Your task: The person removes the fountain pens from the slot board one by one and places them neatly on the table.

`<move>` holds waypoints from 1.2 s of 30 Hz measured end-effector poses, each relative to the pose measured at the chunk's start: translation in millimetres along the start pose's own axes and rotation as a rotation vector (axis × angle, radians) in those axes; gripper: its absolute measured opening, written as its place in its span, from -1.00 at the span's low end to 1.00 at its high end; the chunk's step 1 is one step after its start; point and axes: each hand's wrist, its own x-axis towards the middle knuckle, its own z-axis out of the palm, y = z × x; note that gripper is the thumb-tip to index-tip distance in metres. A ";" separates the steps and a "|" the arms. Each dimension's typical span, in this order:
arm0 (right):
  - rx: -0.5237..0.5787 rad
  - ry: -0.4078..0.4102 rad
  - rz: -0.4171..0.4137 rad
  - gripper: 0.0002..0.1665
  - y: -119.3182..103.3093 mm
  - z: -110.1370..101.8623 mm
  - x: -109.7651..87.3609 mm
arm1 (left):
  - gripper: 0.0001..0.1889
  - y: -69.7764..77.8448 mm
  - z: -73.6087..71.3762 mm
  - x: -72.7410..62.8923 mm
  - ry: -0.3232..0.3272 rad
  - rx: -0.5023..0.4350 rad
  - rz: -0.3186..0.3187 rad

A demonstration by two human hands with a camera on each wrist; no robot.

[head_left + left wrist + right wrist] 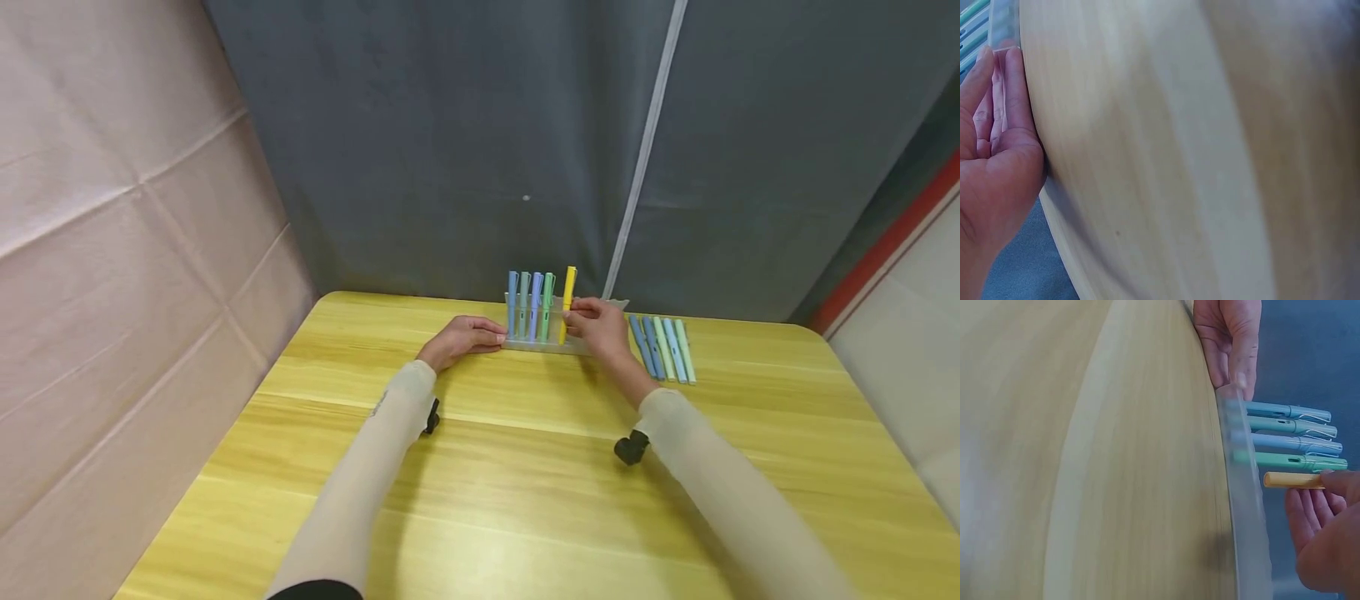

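Observation:
A clear pen rack (551,346) stands near the table's far edge. Several capped pens stand upright in it: a blue pen (512,304), a grey-green pen (523,304), a lavender pen (536,304) and a green pen (547,304). My left hand (467,337) grips the rack's left end, thumb and fingers on either side of the clear plastic (1005,31). With thumb and fingertips, my right hand (600,327) pinches a yellow pen (568,292), upright beside the green one. In the right wrist view, the yellow pen's lower end (1270,480) shows just behind the rack's front wall (1247,506).
Right of the rack, several pens in blue and pale green lie side by side on the wooden table (510,483), including a dark blue pen (642,343) and a pale green pen (685,352). A dark grey curtain (450,167) hangs behind the far edge.

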 end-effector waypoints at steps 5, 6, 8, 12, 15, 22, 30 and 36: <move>0.084 -0.062 0.049 -0.53 -1.6 -20.9 -11.0 | -0.69 -1.1 0.9 3.9 -0.003 0.000 -0.009; 0.088 -0.073 0.056 -0.53 -2.3 -25.6 -14.0 | -0.69 -1.1 1.3 4.7 -0.002 -0.002 -0.011; 0.077 -0.094 0.062 -0.52 -3.2 -35.9 -20.0 | -0.70 -0.8 2.1 6.3 -0.004 -0.007 -0.015; 0.033 -0.103 0.057 -0.51 -1.7 -55.2 -29.0 | -0.70 -0.9 0.6 6.3 -0.001 -0.008 -0.013; 0.018 -0.097 0.057 -0.47 5.0 -69.3 -31.1 | -0.69 -2.8 -4.0 3.3 0.010 0.001 -0.018; -0.062 -0.119 0.096 -0.40 24.2 -112.6 -26.8 | -0.70 -9.9 -17.5 -5.4 0.035 -0.006 -0.030; -0.028 -0.129 0.146 -0.48 37.7 -168.5 -25.8 | -0.69 -8.4 -18.6 -5.2 0.029 0.005 -0.019; -0.071 -0.101 0.165 -0.74 50.1 -188.4 -21.4 | -0.69 -6.7 -16.3 -5.6 0.032 -0.001 -0.024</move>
